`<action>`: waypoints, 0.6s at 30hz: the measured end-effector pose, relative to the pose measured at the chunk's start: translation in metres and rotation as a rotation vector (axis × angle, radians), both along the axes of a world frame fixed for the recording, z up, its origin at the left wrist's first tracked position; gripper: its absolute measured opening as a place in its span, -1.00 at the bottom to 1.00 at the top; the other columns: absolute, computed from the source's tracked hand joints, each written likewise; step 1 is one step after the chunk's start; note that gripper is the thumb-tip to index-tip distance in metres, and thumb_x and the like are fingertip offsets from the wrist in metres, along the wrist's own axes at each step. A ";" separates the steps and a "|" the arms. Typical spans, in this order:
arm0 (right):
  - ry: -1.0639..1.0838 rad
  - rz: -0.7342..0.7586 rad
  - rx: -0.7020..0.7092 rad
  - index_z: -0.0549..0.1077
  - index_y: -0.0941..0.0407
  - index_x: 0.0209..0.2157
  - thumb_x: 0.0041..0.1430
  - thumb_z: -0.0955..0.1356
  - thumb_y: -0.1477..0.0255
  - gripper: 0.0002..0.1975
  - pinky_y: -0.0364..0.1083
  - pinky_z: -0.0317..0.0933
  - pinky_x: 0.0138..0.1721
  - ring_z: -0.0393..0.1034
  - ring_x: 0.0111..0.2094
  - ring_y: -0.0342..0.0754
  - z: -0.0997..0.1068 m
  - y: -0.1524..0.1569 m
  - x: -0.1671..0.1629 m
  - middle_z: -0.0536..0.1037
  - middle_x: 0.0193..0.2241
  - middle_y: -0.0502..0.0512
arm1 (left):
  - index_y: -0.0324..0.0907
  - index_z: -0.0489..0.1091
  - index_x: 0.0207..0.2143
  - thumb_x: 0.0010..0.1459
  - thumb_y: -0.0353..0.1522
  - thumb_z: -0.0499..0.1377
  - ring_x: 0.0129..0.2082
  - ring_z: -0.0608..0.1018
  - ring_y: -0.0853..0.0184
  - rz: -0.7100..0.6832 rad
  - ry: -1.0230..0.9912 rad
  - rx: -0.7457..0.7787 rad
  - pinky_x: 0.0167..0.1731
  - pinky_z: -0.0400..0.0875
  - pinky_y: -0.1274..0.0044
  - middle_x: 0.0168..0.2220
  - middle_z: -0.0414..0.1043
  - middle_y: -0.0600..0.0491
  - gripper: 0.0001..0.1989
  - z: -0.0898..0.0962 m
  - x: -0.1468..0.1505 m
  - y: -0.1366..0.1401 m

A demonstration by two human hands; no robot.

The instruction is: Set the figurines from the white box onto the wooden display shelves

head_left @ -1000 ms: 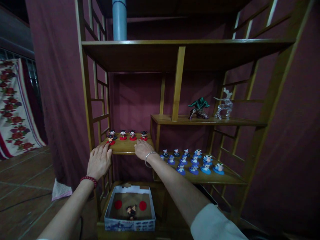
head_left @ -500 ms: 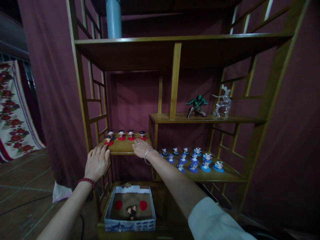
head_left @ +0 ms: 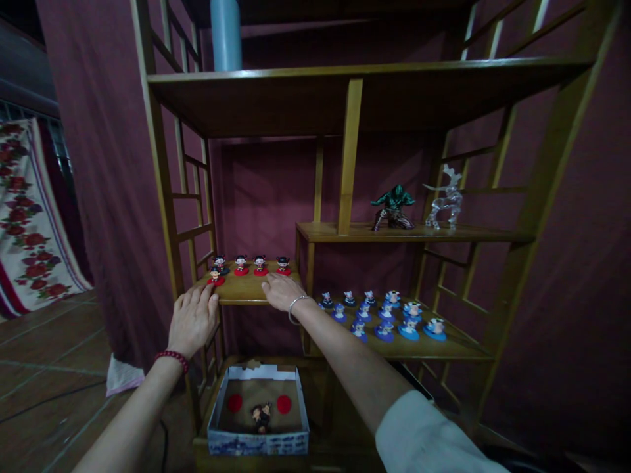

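My left hand (head_left: 194, 318) lies over the front left corner of the small wooden shelf (head_left: 246, 290), fingers stretched out and holding nothing visible. Just beyond its fingertips stands a small black-haired figurine (head_left: 215, 276) on a red round base. My right hand (head_left: 283, 290) rests on the same shelf's front edge near its right end, fingers laid forward with no object seen in them. Closest to that hand is a dark-haired figurine (head_left: 282, 265) on a red base. Along the back of the shelf stand further figurines (head_left: 240, 265), one of them on a dark base.
Below, an open cardboard box (head_left: 259, 444) holds loose figurine pieces (head_left: 261, 415) and two red discs (head_left: 284, 404). Several blue- and purple-based figurines (head_left: 386, 322) fill the lower right shelf. Above them stand a green-topped crouching statue (head_left: 394, 205) and a clear deer (head_left: 446, 200).
The head view has shifted slightly, so the right side of the rack sits a little further right. Both hands keep their places on the shelf edge.
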State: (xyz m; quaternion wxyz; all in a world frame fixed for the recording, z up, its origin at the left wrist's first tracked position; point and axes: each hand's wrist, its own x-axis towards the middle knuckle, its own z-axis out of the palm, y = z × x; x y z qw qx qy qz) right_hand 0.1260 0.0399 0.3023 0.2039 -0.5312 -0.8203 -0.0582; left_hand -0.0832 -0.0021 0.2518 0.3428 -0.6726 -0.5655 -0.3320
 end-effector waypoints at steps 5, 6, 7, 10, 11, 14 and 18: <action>0.048 -0.130 0.023 0.36 0.21 -0.16 0.12 0.10 0.32 -0.62 -0.03 0.12 -0.14 0.26 -0.10 0.06 0.002 -0.011 -0.001 0.43 -0.16 0.24 | -0.27 0.25 -0.04 0.18 -0.27 -0.20 -0.08 0.33 0.18 0.004 0.005 -0.013 -0.11 0.15 0.35 -0.11 0.35 -0.12 -0.57 0.001 0.000 -0.001; 0.065 -0.180 0.038 0.37 0.20 -0.19 0.11 0.11 0.32 -0.63 -0.01 0.12 -0.15 0.26 -0.12 0.08 0.002 -0.013 -0.002 0.43 -0.18 0.24 | -0.27 0.25 -0.04 0.18 -0.27 -0.20 -0.08 0.33 0.18 0.003 0.003 -0.013 -0.12 0.15 0.35 -0.11 0.35 -0.12 -0.57 0.001 0.000 -0.001; 0.078 -0.222 0.052 0.38 0.20 -0.21 0.11 0.11 0.32 -0.64 0.00 0.12 -0.16 0.25 -0.12 0.10 0.002 -0.016 -0.003 0.42 -0.19 0.25 | -0.26 0.25 -0.04 0.18 -0.26 -0.20 -0.09 0.34 0.18 0.002 0.001 -0.012 -0.12 0.15 0.35 -0.12 0.35 -0.12 -0.58 0.001 0.000 0.000; 0.094 -0.282 0.078 0.39 0.22 -0.22 0.09 0.13 0.31 -0.63 0.01 0.11 -0.16 0.20 -0.10 0.13 0.001 -0.020 -0.005 0.38 -0.16 0.29 | -0.24 0.26 -0.05 0.17 -0.26 -0.20 -0.09 0.34 0.18 -0.006 0.001 -0.010 -0.13 0.16 0.35 -0.12 0.35 -0.11 -0.58 0.001 -0.001 0.000; 0.097 -0.295 0.079 0.39 0.22 -0.21 0.08 0.13 0.31 -0.63 0.01 0.10 -0.15 0.18 -0.09 0.14 0.001 -0.020 -0.005 0.36 -0.15 0.30 | -0.24 0.26 -0.05 0.17 -0.26 -0.20 -0.09 0.34 0.18 -0.009 0.000 -0.010 -0.12 0.16 0.35 -0.12 0.35 -0.11 -0.58 0.001 -0.001 0.000; 0.107 -0.321 0.073 0.39 0.24 -0.19 0.07 0.14 0.30 -0.60 0.01 0.10 -0.15 0.14 -0.08 0.15 0.001 -0.018 -0.005 0.32 -0.11 0.33 | -0.24 0.25 -0.04 0.17 -0.26 -0.20 -0.09 0.34 0.19 -0.015 -0.010 -0.014 -0.12 0.15 0.35 -0.12 0.35 -0.11 -0.58 0.001 -0.001 0.000; 0.102 -0.311 0.055 0.41 0.25 -0.20 0.07 0.14 0.28 -0.59 0.00 0.08 -0.14 0.14 -0.08 0.15 0.001 -0.015 -0.005 0.34 -0.14 0.32 | -0.23 0.26 -0.05 0.17 -0.25 -0.20 -0.08 0.33 0.19 -0.021 -0.027 -0.020 -0.11 0.15 0.35 -0.11 0.35 -0.11 -0.58 0.001 -0.001 0.000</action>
